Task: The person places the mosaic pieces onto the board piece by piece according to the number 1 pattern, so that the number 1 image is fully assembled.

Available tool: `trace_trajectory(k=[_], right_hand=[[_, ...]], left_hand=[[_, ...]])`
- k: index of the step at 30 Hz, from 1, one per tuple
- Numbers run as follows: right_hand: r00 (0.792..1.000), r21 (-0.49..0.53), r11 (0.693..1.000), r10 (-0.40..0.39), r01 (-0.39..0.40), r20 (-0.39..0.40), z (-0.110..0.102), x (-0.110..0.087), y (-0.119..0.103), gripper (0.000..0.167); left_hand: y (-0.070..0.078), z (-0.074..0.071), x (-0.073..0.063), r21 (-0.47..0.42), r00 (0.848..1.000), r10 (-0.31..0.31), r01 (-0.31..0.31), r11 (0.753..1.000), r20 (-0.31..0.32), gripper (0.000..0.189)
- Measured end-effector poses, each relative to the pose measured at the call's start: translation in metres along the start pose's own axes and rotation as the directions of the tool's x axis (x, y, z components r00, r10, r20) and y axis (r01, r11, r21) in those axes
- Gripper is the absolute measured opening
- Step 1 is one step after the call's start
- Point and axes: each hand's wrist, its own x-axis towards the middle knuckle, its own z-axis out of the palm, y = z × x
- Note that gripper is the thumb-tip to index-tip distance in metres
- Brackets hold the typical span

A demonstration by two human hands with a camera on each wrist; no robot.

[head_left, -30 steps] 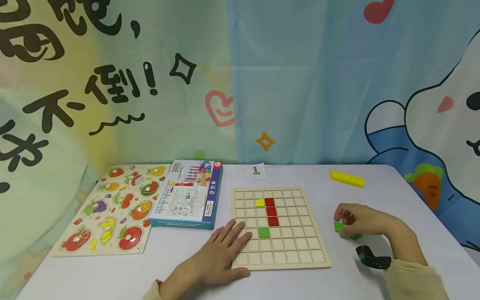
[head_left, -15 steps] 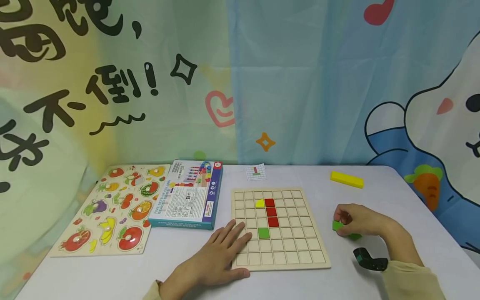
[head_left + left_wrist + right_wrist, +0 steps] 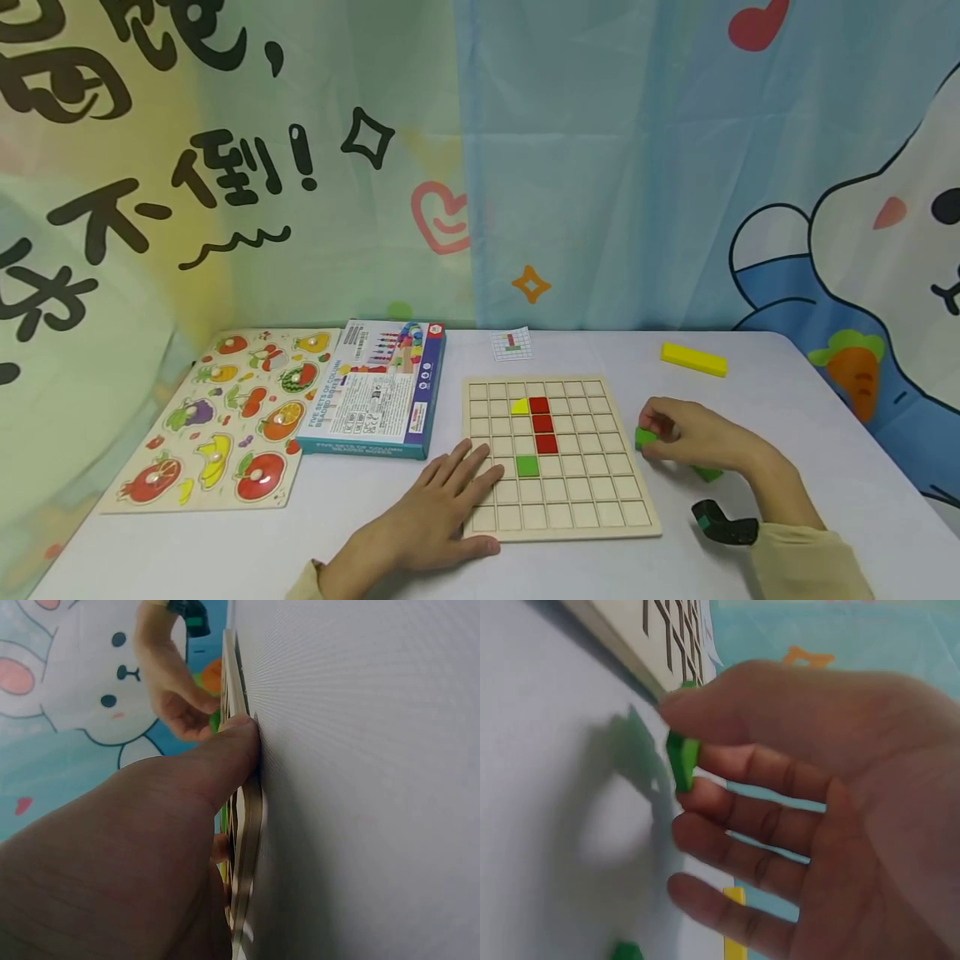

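Note:
My right hand (image 3: 693, 435) pinches a small green block (image 3: 682, 763) between thumb and fingertips, just off the right edge of a wooden grid board (image 3: 577, 529). In the right wrist view the block hangs above the white table, its shadow beside it. My left hand (image 3: 435, 510) rests with straight fingers on the board's left edge, thumb at the near edge. On the grid lie three red squares (image 3: 543, 422) in a column, a yellow piece (image 3: 521, 406) to the left of the top one, and a green square (image 3: 528, 466) lower left. Another green block (image 3: 707, 473) lies under my right wrist.
A yellow bar (image 3: 693, 358) lies at the back right. Behind the board is a small card (image 3: 512, 343) printed with a coloured grid pattern. To the left, a flat box (image 3: 367, 408) overlaps a fruit puzzle board (image 3: 176, 437). A printed curtain (image 3: 555, 167) hangs behind the table.
My right hand has lifted the green block and carried it left towards the board, leaving the other green block behind. My left hand has stayed still.

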Motion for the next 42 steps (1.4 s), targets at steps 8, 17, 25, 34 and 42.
trace_trajectory(k=[8,17,25,34,42], right_hand=[[0.995,-0.003,0.997,-0.071,0.071,-0.072,0.005,0.004,-0.018,0.023],[0.984,0.008,0.989,-0.149,0.151,-0.099,0.022,0.011,-0.036,0.021],[0.980,-0.026,0.981,-0.195,0.194,-0.042,0.037,0.016,-0.057,0.023],[0.973,-0.131,0.966,-0.227,0.221,-0.036,0.052,0.020,-0.081,0.023],[0.969,-0.152,0.962,-0.238,0.226,-0.062,0.061,0.023,-0.088,0.023]], left_hand=[[0.001,-0.001,0.000,0.014,1.000,0.012,-0.012,1.000,-0.017,0.078],[0.003,-0.003,-0.001,0.000,1.000,0.005,-0.005,1.000,0.002,0.078],[0.002,-0.003,0.000,0.003,1.000,0.003,-0.003,1.000,0.018,0.078],[0.000,0.000,0.001,0.003,1.000,-0.007,0.007,1.000,0.025,0.079],[0.000,-0.001,0.001,0.009,1.000,-0.010,0.010,1.000,0.020,0.079]])
